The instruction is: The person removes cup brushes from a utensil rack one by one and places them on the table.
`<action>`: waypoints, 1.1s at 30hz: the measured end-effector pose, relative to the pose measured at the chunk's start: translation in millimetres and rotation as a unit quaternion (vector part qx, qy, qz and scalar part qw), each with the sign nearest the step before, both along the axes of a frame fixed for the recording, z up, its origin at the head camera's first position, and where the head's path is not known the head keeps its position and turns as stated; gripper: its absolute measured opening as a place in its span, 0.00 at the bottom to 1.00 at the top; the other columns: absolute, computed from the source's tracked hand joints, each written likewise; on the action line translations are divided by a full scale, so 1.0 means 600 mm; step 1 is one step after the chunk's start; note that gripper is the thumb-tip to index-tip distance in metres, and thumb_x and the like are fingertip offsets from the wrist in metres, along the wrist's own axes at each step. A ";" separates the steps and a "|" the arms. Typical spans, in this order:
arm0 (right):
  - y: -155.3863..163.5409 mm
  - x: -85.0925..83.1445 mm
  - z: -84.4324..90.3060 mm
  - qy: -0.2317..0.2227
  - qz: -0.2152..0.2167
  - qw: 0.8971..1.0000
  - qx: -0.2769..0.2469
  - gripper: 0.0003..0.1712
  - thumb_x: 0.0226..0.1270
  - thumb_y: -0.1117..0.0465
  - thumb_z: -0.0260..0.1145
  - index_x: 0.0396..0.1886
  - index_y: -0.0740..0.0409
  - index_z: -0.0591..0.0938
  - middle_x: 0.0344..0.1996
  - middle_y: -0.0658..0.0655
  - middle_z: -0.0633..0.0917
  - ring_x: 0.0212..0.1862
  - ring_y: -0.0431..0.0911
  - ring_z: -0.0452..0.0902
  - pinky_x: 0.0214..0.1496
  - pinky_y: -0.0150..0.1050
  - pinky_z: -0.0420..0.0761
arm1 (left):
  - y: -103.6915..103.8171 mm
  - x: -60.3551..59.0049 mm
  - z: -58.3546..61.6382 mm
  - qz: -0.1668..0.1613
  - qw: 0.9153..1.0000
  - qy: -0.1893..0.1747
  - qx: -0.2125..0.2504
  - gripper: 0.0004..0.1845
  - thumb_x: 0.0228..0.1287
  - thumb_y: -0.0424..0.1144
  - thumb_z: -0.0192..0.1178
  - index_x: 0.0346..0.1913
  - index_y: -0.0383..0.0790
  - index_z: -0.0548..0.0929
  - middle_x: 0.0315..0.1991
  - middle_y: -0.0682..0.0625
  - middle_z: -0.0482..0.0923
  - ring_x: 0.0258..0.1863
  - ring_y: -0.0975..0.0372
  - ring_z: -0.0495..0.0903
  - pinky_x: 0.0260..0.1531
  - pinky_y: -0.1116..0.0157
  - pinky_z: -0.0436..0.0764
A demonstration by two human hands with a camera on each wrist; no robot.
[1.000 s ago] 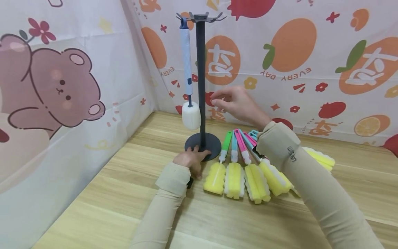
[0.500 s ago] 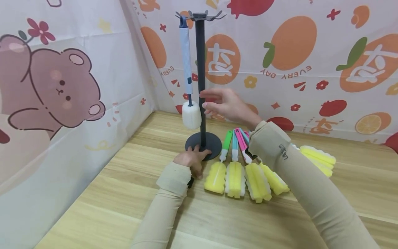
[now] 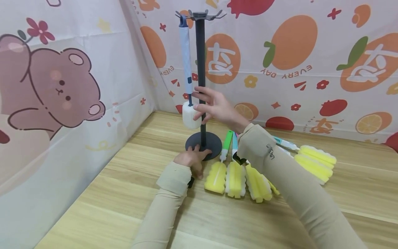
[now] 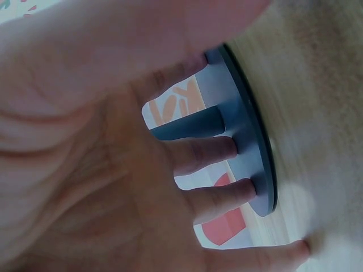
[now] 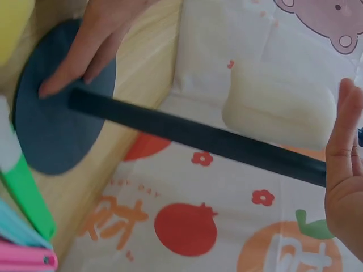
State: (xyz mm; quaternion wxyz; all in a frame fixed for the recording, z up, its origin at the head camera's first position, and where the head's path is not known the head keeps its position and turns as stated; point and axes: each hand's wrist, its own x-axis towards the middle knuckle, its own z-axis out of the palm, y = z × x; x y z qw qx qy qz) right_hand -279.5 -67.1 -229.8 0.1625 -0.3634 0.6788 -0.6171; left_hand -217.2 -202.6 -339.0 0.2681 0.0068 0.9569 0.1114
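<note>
One white-sponge bottle brush with a pale blue handle (image 3: 187, 69) hangs from a hook at the top of the dark grey metal stand with a round base (image 3: 200, 79); the other hooks show nothing on them. The left hand (image 3: 191, 159) lies on the base with fingers extended, holding nothing and steadying the stand. The right hand (image 3: 212, 105) is at the pole beside the hung sponge, fingers spread and loose around the pole, gripping nothing that can be seen. On the wooden table (image 3: 124, 193) beside the base lie the yellow-and-white sponge brushes with coloured plastic handles (image 3: 236, 173), unhung. Judged so: one hung, several left.
</note>
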 end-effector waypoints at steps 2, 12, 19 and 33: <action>-0.004 0.000 -0.002 -0.014 -0.004 1.000 -0.007 0.38 0.75 0.67 0.62 0.80 0.60 0.59 0.72 0.60 0.71 0.31 0.47 0.85 0.33 0.36 0.83 | 0.000 0.000 -0.001 0.003 1.000 -0.003 0.006 0.53 0.57 0.36 0.77 0.81 0.62 0.58 0.82 0.41 0.41 0.79 0.42 0.39 0.64 0.40 0.66; -0.014 0.011 -0.001 0.021 -0.062 0.998 0.023 0.30 0.72 0.67 0.67 0.71 0.63 0.70 0.45 0.62 0.84 0.21 0.47 0.73 0.27 0.35 0.78 | 0.001 0.002 -0.002 0.018 0.999 -0.021 0.017 0.54 0.56 0.34 0.76 0.81 0.63 0.57 0.82 0.43 0.37 0.79 0.44 0.37 0.66 0.40 0.64; -0.023 0.024 0.006 0.063 -0.070 0.995 0.041 0.17 0.70 0.68 0.69 0.56 0.67 0.81 0.37 0.61 0.83 0.23 0.47 0.72 0.24 0.34 0.74 | -0.001 0.002 -0.003 0.012 1.000 -0.014 0.014 0.55 0.55 0.34 0.77 0.81 0.64 0.56 0.82 0.44 0.38 0.79 0.46 0.40 0.64 0.42 0.67; -0.026 0.031 0.018 0.119 -0.073 0.989 0.047 0.06 0.70 0.70 0.67 0.44 0.68 0.84 0.35 0.60 0.83 0.24 0.47 0.74 0.25 0.33 0.71 | -0.004 0.001 -0.001 0.008 1.000 -0.013 0.009 0.55 0.56 0.35 0.76 0.81 0.64 0.56 0.82 0.44 0.38 0.79 0.45 0.41 0.63 0.41 0.68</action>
